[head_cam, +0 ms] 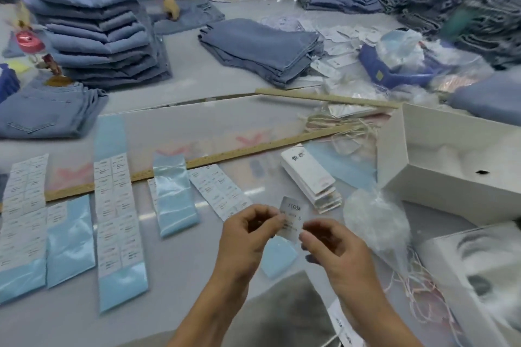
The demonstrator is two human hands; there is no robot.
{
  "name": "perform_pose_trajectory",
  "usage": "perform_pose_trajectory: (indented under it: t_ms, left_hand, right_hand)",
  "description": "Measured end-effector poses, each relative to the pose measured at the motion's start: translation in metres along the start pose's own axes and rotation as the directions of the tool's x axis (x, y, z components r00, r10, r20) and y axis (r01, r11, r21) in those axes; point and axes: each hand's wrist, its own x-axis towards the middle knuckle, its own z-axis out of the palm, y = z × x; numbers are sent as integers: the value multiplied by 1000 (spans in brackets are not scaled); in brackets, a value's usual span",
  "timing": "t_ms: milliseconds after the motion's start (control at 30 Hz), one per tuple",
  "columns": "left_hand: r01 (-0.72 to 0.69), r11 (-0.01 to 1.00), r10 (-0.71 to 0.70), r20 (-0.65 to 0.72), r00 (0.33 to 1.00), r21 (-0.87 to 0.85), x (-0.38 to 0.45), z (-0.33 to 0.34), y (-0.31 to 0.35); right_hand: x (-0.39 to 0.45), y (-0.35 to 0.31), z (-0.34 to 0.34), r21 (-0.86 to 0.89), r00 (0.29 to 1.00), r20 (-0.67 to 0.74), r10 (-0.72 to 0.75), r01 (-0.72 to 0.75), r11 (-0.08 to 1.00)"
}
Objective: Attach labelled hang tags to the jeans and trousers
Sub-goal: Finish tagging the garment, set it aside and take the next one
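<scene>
Head view, left hand: fingers curled, thumb and fingertips pinching the left edge of a small printed label.
Head view, right hand: fingers curled, pinching the label's lower right corner; likely steadying it for peeling or placing.
Hang tags: stacked just beyond the hands, within reach.
Label sheets: laid in rows on blue backing at left, for picking.
Jeans: folded in piles far across the table, untagged as far as visible.

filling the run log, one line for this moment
step: labelling | left hand + right hand: pinch label sticker | hang tags: stacked, untouched
</scene>
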Motion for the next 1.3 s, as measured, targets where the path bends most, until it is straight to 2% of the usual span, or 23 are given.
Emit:
perform_pose_trajectory:
  t_ms: [233,400,500,567,600,633,667,700,733,767,800,833,900,1033,1167,1300]
  left_hand:
    - [26,998,-31,99,995,60,13,62,-17]
    - [74,996,-80,158,984,45,27,86,-31]
    - [108,981,-136,179,974,160,41,93,-37]
    - [101,984,-122,141,982,149,65,96,-40]
    - [76,988,-88,88,992,137,82,97,-40]
    - [7,981,-13,27,1000,196,101,99,-39]
    - [-95,933,101,2,995,348,121,101,-39]
    - [-197,815,203,50,978,545,139,104,-39]
    - [-279,631,243,157,957,724,155,108,-40]
    - [-351,420,215,284,935,837,167,112,-42]
    - [-411,245,158,383,910,878,176,116,-46]
    - [-458,144,112,446,888,877,182,119,-50]
    - [-495,104,92,487,868,863,187,118,-54]
    - [-477,138,132,461,877,868,193,112,-52]
    - [-531,39,80,527,846,847,189,116,-46]
    - [-508,39,70,505,860,860,189,120,-36]
  right_hand:
    - [12,22,-51,78,991,-125,52,-42,996]
    - [25,38,-77,117,986,-145,82,-65,991]
    - [31,43,-87,117,982,-179,59,-38,992]
    - [36,43,-95,130,973,-232,25,6,991]
    - [39,43,-100,151,965,-261,20,21,988]
    - [43,43,-106,167,959,-282,16,32,985]
    - [46,43,-112,177,957,-289,14,39,983]
    - [49,42,-118,176,958,-288,10,43,984]
    - [52,40,-123,169,958,-287,7,44,985]
    - [55,38,-128,165,957,-289,3,47,985]
    - [57,37,-132,173,956,-295,1,52,984]
    - [57,36,-137,192,952,-305,4,57,980]
    - [57,37,-144,238,943,-333,22,62,969]
    - [49,47,-144,256,939,-339,63,28,966]
    - [38,58,-138,272,941,-323,99,-8,962]
    - [31,65,-134,264,943,-311,114,-29,964]
